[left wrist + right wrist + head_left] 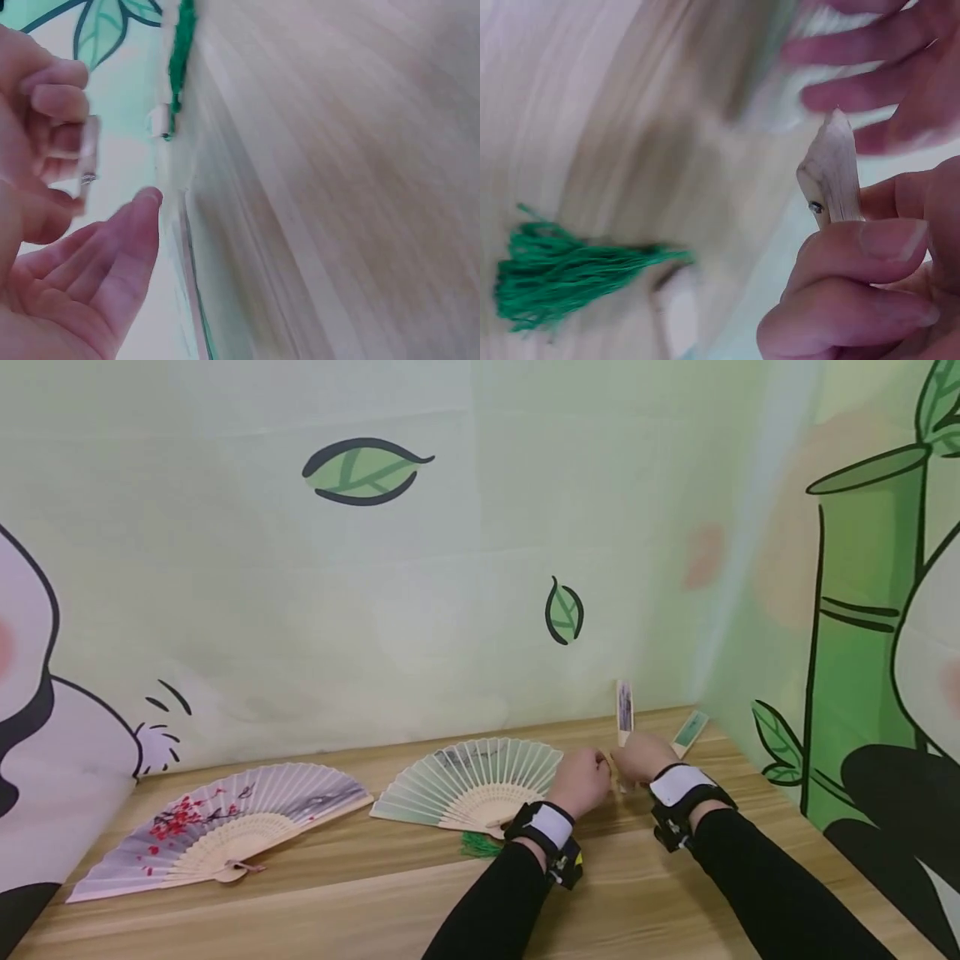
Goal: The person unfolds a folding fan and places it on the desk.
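Our right fingers (855,259) are curled and pinch the pivot end of a closed fan (624,714) — in the right wrist view the thumb lies across the pale wooden ribs, just beside the small rivet. The fan stands almost upright above our right hand (642,758), near the back edge of the counter (337,885). Our left hand (579,781) is close against the right one; its fingers look relaxed and a little spread, and they hold nothing that we can see. From the head view alone we cannot tell if they touch the ribs.

We judge that the step in hand is the opening of this fan. The next move calls for the left fingers to catch the outer rib and draw it sideways while the right fingers hold the pivot firm.

Further out, a green open fan (472,781) with a green tassel (478,845) lies just left of our hands, a purple open fan (225,827) lies well apart, and another closed fan (690,732) lies near the wall.
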`<state>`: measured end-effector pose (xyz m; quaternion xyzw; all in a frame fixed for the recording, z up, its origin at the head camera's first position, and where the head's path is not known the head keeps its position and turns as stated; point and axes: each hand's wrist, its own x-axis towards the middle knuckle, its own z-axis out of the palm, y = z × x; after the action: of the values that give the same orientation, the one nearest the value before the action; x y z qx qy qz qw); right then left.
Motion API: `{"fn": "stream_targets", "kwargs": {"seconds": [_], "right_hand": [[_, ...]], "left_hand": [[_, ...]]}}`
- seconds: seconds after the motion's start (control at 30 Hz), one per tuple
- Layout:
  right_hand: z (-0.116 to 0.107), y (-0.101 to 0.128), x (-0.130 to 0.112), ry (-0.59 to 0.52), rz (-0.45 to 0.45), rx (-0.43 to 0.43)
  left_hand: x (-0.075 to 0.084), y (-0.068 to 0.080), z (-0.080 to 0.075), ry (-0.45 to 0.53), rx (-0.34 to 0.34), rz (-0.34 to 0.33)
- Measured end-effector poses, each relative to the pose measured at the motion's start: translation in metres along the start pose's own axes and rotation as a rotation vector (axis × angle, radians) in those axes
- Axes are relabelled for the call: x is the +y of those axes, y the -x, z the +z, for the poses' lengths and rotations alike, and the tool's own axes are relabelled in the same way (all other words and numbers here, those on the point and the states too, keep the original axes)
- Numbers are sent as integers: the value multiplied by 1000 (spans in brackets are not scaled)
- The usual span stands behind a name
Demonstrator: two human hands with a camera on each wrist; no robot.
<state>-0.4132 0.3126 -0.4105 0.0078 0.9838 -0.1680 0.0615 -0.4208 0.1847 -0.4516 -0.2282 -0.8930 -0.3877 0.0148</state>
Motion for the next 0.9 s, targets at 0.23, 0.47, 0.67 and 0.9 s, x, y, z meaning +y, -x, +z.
{"fn": "stream_targets", "kwargs": {"seconds": [0.23, 0.47, 0.67, 0.9], "right_hand": [[-4, 18, -34, -164, -73, 86], [-1, 46, -74, -97, -262, 147], [3, 67, -106, -60, -316, 198], [6, 84, -132, -223, -288, 149]], "left_hand": [[-6, 4, -20, 628, 46, -140], [-5, 22, -59, 690, 113, -181], [-8, 50, -94, 620, 113, -163], [-19, 80, -123, 722, 78, -150]]}}
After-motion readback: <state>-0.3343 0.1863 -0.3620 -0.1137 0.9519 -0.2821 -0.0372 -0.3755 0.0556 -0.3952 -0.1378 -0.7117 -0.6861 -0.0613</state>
